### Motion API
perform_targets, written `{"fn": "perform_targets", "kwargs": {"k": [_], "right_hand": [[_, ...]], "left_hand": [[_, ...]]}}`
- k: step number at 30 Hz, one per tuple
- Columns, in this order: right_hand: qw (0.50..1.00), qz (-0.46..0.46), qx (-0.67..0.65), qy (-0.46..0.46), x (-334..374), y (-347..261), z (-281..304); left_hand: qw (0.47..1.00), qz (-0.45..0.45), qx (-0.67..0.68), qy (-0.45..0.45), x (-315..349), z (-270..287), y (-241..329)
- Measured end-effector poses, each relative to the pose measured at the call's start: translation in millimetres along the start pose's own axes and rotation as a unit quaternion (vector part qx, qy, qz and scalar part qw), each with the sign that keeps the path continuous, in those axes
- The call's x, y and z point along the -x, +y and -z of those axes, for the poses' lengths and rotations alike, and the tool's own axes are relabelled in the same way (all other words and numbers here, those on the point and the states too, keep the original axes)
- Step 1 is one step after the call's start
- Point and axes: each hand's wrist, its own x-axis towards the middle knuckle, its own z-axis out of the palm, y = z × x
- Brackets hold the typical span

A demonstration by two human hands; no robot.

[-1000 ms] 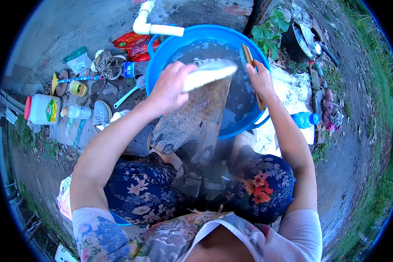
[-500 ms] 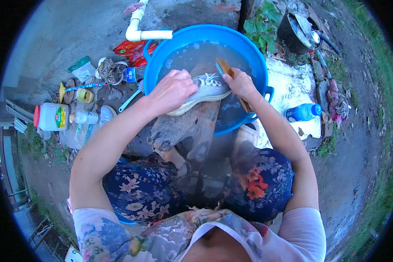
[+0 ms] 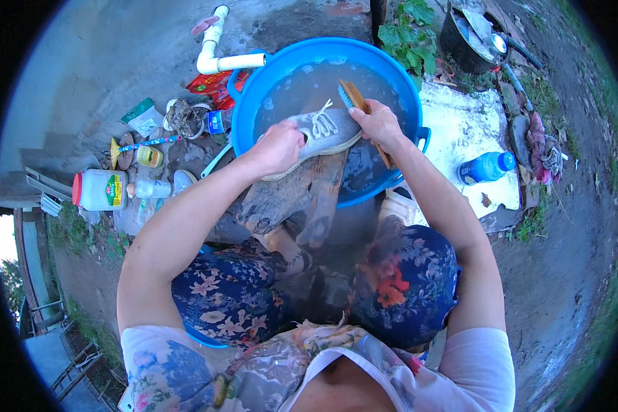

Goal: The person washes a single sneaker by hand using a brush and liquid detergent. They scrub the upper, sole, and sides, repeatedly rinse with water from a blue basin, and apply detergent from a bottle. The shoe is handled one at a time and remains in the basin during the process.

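Observation:
A grey lace-up shoe (image 3: 329, 134) with a pale sole rests on a worn wooden board (image 3: 285, 196) that leans into a blue tub (image 3: 413, 89) of cloudy water. My left hand (image 3: 281, 145) grips the shoe at its heel end, with the fingers at the opening. In my right hand (image 3: 381, 127) is a wooden scrub brush (image 3: 353, 95) with pale blue bristles. The brush stands at a slant by the toe of the shoe, its bristles facing the shoe. Part of the brush is hidden behind my right hand.
A white pipe (image 3: 237, 63) juts over the tub's left rim. At the left stand a red-lidded plastic jar (image 3: 104, 190), a clear bottle (image 3: 151, 189) and another shoe (image 3: 183, 180). A blue bottle (image 3: 484, 169) lies on a white sheet (image 3: 460, 123) at the right.
My left hand has tipped the shoe a little, so its laces and top face more toward me. The brush has shifted slightly up and left against the tub.

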Motion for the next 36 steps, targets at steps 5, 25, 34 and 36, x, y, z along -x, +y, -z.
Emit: {"fn": "perform_targets", "kwargs": {"k": [5,25,34,36], "right_hand": [[1.0,0.009,-0.008,0.002,-3.6,4.0,-2.9],[0.961,0.171,0.203,-0.074,34.7,-58.0,-26.9],[0.968,0.072,0.237,-0.038,-8.1,-56.6,-30.8],[0.956,0.116,0.258,-0.072,26.5,-57.4,-34.7]], "left_hand": [[0.97,0.179,-0.113,-0.123,-8.3,26.4,24.5],[0.392,0.329,0.811,0.283,-62.9,-44.5,-27.2],[0.272,0.325,0.856,0.295,-77.0,-36.7,-1.6],[0.259,0.316,0.852,0.328,-73.7,-41.7,-10.4]]}}
